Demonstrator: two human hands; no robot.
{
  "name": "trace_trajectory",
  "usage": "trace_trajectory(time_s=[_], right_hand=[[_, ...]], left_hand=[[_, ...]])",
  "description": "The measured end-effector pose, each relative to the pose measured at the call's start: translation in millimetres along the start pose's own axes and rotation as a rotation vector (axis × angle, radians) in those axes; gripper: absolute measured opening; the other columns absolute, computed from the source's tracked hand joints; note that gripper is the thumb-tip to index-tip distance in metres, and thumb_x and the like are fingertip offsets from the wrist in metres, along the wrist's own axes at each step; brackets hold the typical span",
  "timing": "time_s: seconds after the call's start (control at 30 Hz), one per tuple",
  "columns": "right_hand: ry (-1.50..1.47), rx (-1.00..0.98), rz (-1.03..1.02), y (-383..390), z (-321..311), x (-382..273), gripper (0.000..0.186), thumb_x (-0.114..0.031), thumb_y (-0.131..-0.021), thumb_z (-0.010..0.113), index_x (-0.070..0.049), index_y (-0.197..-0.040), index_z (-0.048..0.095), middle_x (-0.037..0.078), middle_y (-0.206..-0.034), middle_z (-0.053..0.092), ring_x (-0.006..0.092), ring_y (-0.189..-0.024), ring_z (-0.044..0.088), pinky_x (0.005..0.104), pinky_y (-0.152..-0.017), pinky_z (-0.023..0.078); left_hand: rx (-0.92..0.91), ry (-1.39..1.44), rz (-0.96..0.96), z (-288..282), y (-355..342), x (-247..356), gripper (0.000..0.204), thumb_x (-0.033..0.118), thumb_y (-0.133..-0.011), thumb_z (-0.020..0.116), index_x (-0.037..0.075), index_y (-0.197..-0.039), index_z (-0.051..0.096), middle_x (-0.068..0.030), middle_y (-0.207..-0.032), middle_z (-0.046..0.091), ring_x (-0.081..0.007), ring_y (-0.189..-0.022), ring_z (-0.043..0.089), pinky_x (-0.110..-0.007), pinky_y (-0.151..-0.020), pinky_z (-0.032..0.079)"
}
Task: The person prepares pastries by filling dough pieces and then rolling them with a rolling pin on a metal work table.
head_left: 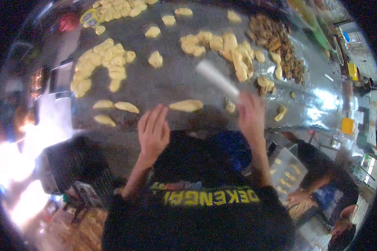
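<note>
My right hand (250, 112) is closed round one end of a whitish rolling pin (217, 78), which slants up and to the left over the dark work table. The pin and the hand are smeared by motion. My left hand (153, 133) rests at the table's near edge, fingers stretched out and holding nothing. Just right of its fingertips lies a long, flattened piece of dough (186, 105). Several more elongated dough pieces (126, 107) sit to the left of that hand. A small lump of dough (229, 105) is beside my right hand.
Dough lumps form a curved pile (100, 60) at left and another (238, 54) right of centre. Brown chunks (276, 37) are heaped at the far right. A dark crate (77, 167) stands at lower left. At lower right, another person's hand (299, 197) is near a tray (290, 169) of dough pieces.
</note>
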State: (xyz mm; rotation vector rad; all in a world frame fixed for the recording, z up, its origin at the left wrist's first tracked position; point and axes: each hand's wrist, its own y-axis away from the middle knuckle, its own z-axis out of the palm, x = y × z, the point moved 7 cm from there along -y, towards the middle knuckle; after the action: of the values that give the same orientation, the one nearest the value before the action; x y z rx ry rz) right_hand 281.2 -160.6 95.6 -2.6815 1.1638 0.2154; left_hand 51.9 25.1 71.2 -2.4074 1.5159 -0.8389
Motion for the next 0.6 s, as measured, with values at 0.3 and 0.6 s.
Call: trace_trajectory(time_s=[0.3, 0.6], right_hand=[[-0.166, -0.175, -0.461, 8.9, 59.9, -104.5, 0.035, -0.011, -0.082, 0.057, -0.012, -0.117, 0.059, 0.007, -0.115, 0.062, 0.0311, -0.109, 0.056, 0.0506, -0.102, 0.035], [0.001, -0.221, -0.311, -22.1, 83.3, -97.4, 0.055, -0.026, -0.094, 0.048, -0.004, -0.143, 0.039, 0.013, -0.151, 0.037, 0.0366, -0.138, 0.034, 0.0544, -0.113, 0.024]], left_hand=[[-0.31, -0.15, 0.207, 31.9, -21.2, -12.4, 0.04, 0.012, -0.086, 0.06, 0.015, -0.126, 0.06, -0.0042, -0.132, 0.057, -0.023, -0.127, 0.049, -0.044, -0.108, 0.037], [-0.422, -0.075, 0.064, 67.2, -56.3, -16.8, 0.057, 0.023, -0.092, 0.05, -0.005, -0.14, 0.038, -0.0206, -0.145, 0.041, -0.0319, -0.136, 0.038, -0.045, -0.113, 0.029]])
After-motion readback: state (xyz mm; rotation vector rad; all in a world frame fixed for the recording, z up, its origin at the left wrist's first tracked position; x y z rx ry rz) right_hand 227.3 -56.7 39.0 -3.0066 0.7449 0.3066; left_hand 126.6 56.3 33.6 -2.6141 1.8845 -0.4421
